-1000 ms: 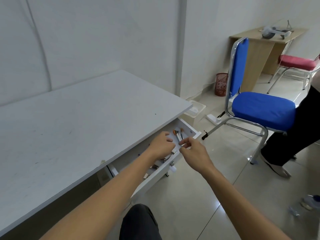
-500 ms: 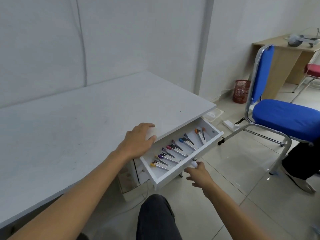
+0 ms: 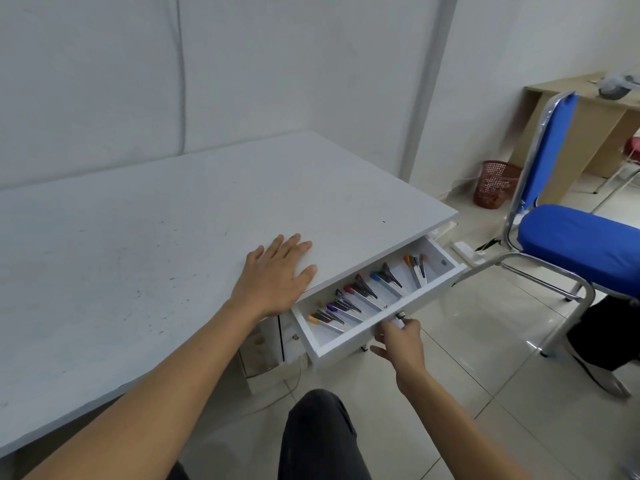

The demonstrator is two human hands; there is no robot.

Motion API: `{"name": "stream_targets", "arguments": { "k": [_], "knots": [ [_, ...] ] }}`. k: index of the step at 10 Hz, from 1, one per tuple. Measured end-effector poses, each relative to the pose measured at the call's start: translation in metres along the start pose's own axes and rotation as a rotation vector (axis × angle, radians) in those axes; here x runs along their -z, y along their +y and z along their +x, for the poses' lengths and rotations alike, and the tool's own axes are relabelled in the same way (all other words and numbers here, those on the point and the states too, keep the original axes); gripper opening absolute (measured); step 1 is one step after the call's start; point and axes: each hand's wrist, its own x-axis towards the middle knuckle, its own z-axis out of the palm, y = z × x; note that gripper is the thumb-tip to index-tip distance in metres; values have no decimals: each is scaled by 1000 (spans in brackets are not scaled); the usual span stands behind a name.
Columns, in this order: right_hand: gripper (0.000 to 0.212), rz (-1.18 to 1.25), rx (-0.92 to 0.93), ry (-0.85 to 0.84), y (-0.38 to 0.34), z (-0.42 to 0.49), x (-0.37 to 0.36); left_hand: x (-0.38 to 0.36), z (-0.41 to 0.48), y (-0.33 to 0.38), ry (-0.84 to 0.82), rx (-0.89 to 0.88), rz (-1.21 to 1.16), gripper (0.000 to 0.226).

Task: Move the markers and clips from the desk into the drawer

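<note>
— How far has it got, from where you stand?

— Nearly finished, I'd say. The desk (image 3: pixel 156 237) has nothing on its top but the left hand (image 3: pixel 277 271), lying flat near the front edge, fingers spread, holding nothing.

— And the markers?

— In the drawer (image 3: pixel 349 344), which is pulled out below the desk edge. The markers (image 3: pixel 360 296) lie side by side in a slanted row across its floor, coloured caps toward the desk: orange, purple, red, blue, then orange again at the far end. I count about 6, though some overlap.

— The clips too?

— Dark clips (image 3: pixel 391 273) lie on or against several markers. How many, I cannot tell; they are small and tangled with the barrels.

— What is the right hand doing?

— The right hand (image 3: pixel 398 341) is at the drawer's front panel, fingers curled around the little knob (image 3: pixel 400 315) there, a light pinch rather than a fist.

— So what is left?

— As far as I can judge, only pushing the drawer shut, if that counts. Nothing remains on the desk to carry over.
</note>
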Motion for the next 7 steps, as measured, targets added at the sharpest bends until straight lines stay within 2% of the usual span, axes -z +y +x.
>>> {"name": "stream_targets", "arguments": {
  "k": [3, 4, 6, 7],
  "knots": [
    [43, -53, 111, -34, -51, 21, -51, -1, -1, 1, 36, 15, -42, 60],
    [53, -171, 133, -104, -69, 32, -60, 0, -1, 1, 49, 17, -44, 59],
    [52, -299, 146, -217, -76, 49, -64, 1, 0, 2, 47, 21, -68, 59],
    [67, -379, 134, -338, -78, 47, -52, 3, 0, 3, 64, 21, -75, 60]
  ]
}}
